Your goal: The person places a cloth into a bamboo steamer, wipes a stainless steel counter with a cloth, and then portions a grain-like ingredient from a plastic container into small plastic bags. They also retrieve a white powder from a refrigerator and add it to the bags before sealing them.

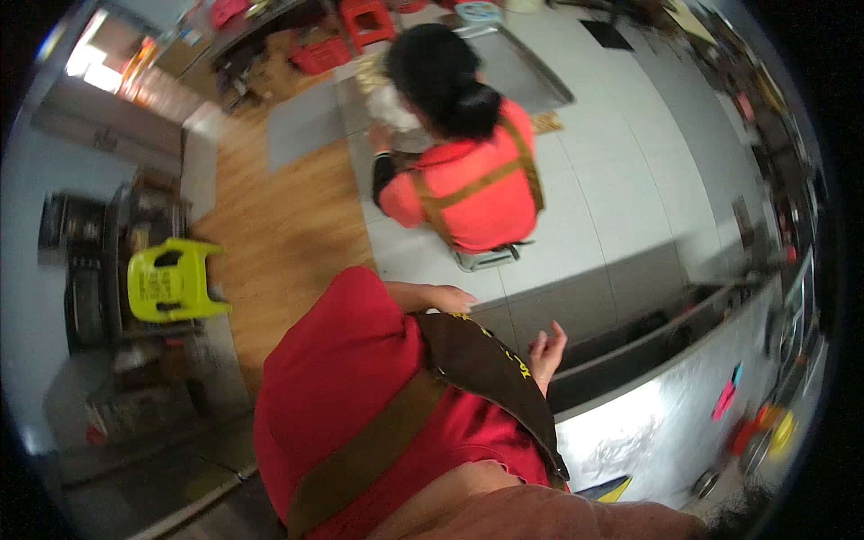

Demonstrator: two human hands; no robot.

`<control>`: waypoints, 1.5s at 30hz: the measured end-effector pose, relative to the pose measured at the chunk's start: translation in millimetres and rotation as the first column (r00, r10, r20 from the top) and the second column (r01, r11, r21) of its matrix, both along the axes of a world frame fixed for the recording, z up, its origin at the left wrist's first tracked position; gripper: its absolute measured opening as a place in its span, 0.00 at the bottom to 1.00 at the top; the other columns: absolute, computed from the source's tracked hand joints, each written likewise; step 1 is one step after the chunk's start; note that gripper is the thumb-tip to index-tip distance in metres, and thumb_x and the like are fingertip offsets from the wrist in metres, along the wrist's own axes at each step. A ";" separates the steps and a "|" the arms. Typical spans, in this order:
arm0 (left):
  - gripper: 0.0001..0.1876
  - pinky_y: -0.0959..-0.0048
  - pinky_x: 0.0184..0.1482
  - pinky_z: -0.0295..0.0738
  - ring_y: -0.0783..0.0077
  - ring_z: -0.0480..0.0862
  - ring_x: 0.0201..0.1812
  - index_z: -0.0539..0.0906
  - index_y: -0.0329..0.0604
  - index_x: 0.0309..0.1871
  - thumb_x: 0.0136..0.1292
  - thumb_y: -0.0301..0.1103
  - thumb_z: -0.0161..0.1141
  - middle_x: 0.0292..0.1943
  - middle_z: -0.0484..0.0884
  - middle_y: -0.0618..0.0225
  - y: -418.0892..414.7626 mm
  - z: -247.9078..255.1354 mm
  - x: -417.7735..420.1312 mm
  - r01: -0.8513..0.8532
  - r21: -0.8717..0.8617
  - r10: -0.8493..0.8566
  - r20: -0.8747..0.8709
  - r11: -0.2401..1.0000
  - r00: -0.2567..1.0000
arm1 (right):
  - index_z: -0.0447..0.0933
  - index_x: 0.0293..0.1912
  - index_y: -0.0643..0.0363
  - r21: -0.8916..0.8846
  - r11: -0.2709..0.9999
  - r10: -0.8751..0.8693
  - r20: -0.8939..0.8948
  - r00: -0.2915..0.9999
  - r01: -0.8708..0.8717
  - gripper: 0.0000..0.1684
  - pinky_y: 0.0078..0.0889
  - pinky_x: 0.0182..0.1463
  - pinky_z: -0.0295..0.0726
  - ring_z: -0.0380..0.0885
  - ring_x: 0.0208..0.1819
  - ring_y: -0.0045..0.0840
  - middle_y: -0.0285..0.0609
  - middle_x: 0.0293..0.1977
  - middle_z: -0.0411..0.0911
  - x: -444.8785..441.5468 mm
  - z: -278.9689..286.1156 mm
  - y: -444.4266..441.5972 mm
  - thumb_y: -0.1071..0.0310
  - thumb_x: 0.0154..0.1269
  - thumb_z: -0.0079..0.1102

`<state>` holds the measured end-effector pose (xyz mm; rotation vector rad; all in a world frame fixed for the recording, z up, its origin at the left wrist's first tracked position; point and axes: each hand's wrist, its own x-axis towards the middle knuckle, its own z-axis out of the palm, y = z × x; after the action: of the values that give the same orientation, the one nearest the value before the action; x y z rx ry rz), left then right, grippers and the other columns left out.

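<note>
My left hand (451, 299) is in front of my body, beside the top of the brown apron (479, 358); its fingers are blurred, and whether it holds anything does not show. On the other side of the apron, my right hand (547, 349) is raised beside the steel counter (628, 432), fingers apart, with nothing in it. Ahead, a person in a coral shirt (472, 196) sits on a low stool (487, 260), back towards me. One hand of that person touches a whitish, blurred thing (395, 108) near a large metal tray (516, 67).
A yellow-green plastic chair (192, 282) stands at left by dark shelving. Red stools (366, 23) and a red basket (320, 54) are at the far side. A grey mat (305, 125) lies on the floor. Bowls (756, 449) and a pink item (723, 399) are at lower right.
</note>
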<state>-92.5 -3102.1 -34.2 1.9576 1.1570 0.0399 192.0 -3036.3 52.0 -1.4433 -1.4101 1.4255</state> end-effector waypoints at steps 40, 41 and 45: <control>0.20 0.59 0.48 0.73 0.55 0.80 0.48 0.81 0.33 0.40 0.66 0.45 0.50 0.41 0.82 0.50 -637.6 -40.6 -632.7 -0.809 0.032 0.720 -0.437 -0.587 -0.540 | 0.77 0.48 0.61 -0.140 -0.379 0.647 0.666 -0.370 -0.915 0.27 0.41 0.50 0.76 0.79 0.46 0.44 0.54 0.43 0.80 -1290.3 -101.3 -197.4 0.51 0.56 0.57; 0.20 0.59 0.48 0.73 0.55 0.80 0.47 0.80 0.33 0.39 0.66 0.45 0.50 0.40 0.82 0.51 -636.2 -41.4 -643.5 -0.728 0.004 0.656 -0.432 -0.685 -0.619 | 0.78 0.48 0.61 -0.097 -0.413 0.645 0.671 -0.366 -0.906 0.26 0.40 0.51 0.76 0.78 0.47 0.44 0.54 0.43 0.80 -1325.3 -104.3 -214.0 0.51 0.56 0.56; 0.20 0.61 0.44 0.73 0.58 0.80 0.43 0.80 0.34 0.38 0.66 0.45 0.50 0.38 0.82 0.55 -636.1 -63.2 -711.4 -0.532 0.002 0.481 -0.423 -0.847 -0.768 | 0.78 0.48 0.60 0.021 -0.468 0.684 0.642 -0.347 -0.883 0.26 0.39 0.51 0.76 0.78 0.47 0.44 0.52 0.42 0.81 -1428.4 -111.3 -275.7 0.50 0.58 0.55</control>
<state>-803.9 -3738.2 -97.3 -0.8483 2.4344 0.7010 -1236.4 -3311.9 -59.3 0.6189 -3.3488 1.0053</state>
